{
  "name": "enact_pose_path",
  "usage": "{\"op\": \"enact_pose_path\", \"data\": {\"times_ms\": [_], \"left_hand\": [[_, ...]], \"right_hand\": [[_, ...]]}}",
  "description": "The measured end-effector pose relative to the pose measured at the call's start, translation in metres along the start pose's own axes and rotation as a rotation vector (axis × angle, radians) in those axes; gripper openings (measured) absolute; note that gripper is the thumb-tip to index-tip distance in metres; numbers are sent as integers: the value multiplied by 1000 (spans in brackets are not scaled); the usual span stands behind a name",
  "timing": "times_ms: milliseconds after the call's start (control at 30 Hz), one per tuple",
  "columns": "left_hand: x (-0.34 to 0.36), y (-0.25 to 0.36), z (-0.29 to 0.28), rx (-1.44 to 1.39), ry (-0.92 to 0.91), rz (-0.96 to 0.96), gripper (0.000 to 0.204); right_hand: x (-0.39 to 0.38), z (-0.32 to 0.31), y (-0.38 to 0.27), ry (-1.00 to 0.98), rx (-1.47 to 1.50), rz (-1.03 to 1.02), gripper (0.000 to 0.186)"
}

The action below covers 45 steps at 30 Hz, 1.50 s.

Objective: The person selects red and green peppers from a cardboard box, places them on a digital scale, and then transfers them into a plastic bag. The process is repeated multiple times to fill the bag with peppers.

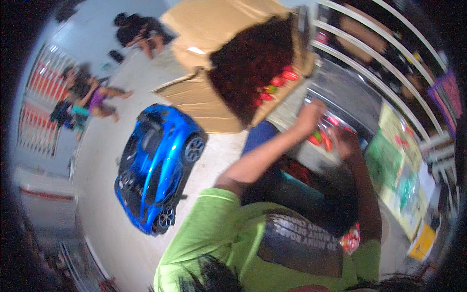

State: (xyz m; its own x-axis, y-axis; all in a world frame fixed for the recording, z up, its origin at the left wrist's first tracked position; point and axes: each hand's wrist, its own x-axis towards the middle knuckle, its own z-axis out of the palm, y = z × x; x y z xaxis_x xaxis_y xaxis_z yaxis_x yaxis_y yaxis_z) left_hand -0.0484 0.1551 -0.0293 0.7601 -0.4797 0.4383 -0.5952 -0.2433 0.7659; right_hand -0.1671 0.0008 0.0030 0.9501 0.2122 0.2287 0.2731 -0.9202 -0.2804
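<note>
Nearest, a green shirt (pixel 204 219) is cut off along the lower edge. Just past it, small red items (pixel 316 139) are seen between the left hand (pixel 313 116) and the right hand (pixel 344 142), close to both; their outlines are smeared. Both hands are blurred, and whether they are spread, pressed together or pinching cannot be told. Farther out, a blue toy car (pixel 168 151) is seen at left. Beyond, a cardboard box (pixel 204 109) is opened, its dark inside hardly made out. Distant people (pixel 141 34) are only blurrily shown.
</note>
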Motion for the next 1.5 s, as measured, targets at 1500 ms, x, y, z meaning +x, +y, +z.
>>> {"op": "enact_pose_path", "data": {"times_ms": [1500], "left_hand": [[56, 157, -90, -770, -5, 94, 17]], "right_hand": [[-38, -43, -70, 13, 1736, 260, 45]]}}
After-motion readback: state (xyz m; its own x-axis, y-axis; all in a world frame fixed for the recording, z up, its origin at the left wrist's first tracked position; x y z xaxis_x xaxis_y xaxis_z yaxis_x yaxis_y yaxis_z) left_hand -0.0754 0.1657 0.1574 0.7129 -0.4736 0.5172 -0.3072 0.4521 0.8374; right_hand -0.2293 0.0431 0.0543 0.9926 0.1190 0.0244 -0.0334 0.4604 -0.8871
